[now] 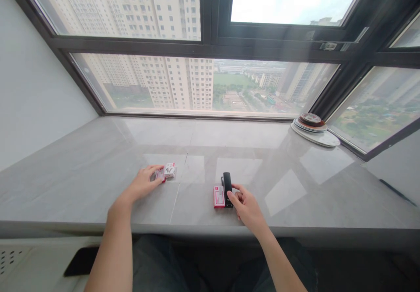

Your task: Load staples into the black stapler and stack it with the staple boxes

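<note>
My left hand (146, 182) has its thumb and fingers round a small red-and-white box (160, 175) on the grey stone sill. Touching that box on its right is a small white box (170, 170) with red print and a dark picture. My right hand (246, 204) grips a black stapler (227, 187) from its right side, the thumb on top of it. The stapler lies lengthwise, pointing toward the window. Close against its left side sits a larger red-and-white box (218, 196) with a printed label. Part of the box at my left hand is hidden by the fingers.
Stacked plates and dishes (311, 128) stand in the far right corner by the window frame. A thin dark strip (398, 192) lies at the right wall. The sill's front edge (203, 228) runs just above my lap. A black object (81, 261) is on a white surface at lower left.
</note>
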A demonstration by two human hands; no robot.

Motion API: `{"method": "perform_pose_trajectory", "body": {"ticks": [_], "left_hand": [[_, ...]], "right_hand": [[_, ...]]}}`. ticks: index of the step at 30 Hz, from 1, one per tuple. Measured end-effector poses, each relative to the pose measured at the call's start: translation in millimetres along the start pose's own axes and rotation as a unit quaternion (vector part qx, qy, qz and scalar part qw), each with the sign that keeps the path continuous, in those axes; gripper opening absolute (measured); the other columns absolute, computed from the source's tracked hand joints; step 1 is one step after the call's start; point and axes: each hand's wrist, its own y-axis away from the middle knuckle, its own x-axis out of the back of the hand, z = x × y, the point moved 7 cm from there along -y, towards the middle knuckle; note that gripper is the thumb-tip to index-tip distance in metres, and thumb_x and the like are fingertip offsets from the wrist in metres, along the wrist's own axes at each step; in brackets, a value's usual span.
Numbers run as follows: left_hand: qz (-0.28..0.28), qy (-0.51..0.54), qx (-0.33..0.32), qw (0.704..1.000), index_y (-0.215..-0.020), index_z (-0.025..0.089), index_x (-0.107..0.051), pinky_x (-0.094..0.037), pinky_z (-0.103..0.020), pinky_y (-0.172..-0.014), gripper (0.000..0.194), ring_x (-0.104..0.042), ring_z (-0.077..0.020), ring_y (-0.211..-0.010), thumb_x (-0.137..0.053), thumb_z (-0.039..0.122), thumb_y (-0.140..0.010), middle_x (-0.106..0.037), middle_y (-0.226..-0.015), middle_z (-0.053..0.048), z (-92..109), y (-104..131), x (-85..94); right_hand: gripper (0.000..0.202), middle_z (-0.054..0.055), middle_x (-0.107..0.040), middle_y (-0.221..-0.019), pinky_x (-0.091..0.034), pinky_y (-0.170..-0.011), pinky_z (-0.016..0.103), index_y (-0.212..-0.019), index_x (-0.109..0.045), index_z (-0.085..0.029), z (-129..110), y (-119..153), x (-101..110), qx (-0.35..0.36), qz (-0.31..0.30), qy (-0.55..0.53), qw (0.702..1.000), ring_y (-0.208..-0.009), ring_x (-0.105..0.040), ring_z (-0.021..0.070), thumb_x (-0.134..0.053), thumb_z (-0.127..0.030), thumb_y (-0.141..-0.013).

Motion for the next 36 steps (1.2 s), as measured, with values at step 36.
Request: {"method": "perform_pose_trajectory", "body": {"ticks": [36], "left_hand": [[0.135, 0.044, 0.161, 0.977, -0.118, 0.025, -0.067, -0.043, -0.032, -0.074, 0.040, -0.065, -0.0260, -0.086, -0.047, 0.051, -0.097, -0.070, -0.087, -0.006, 58, 4, -23.3]], "right_hand": [[0.087, -0.006, -0.053, -0.068, -0.036, -0.056, 0.026, -0.148, -0.050, -0.024, -18, 17, 2, 0.008, -0.016, 0.198, 0.980, -0.062, -0.052, 0.0154, -0.081, -0.053, -0.073]]}}
